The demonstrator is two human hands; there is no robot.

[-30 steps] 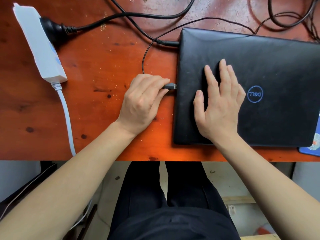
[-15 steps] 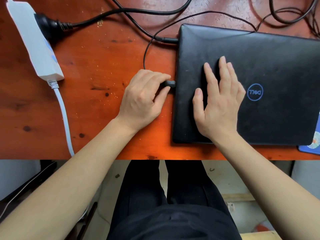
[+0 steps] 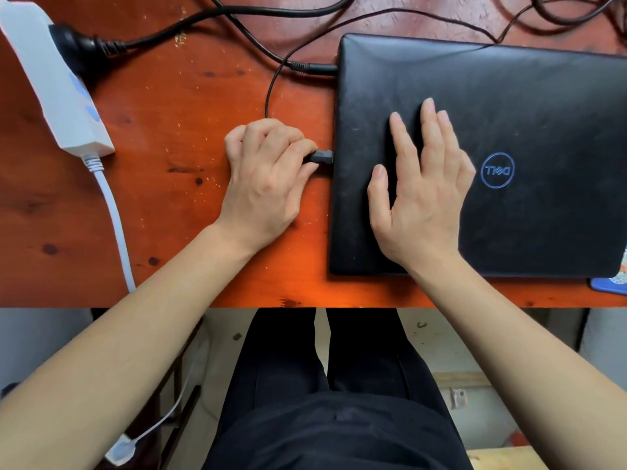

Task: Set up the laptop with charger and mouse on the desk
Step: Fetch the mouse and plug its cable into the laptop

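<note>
Here, the left hand [image 3: 264, 184] pinches a small black cable plug [image 3: 322, 156] at the frame-left edge of the closed black laptop [image 3: 526, 96]. The right hand [image 3: 420, 205] lies flat on it, fingers straight. Next, probably, the plug needs pushing fully home.

Left hand [image 3: 268, 178] pinching black plug [image 3: 322, 156] at closed laptop [image 3: 529, 106] side, right hand [image 3: 422, 195] flat on lid

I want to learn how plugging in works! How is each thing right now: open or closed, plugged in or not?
laptop: lid closed.
charger plug: in the laptop's left side.
small plug: against the laptop's left edge, pinched by the left hand.
right hand: open, flat on the lid.
power strip: one black plug in it.
</note>
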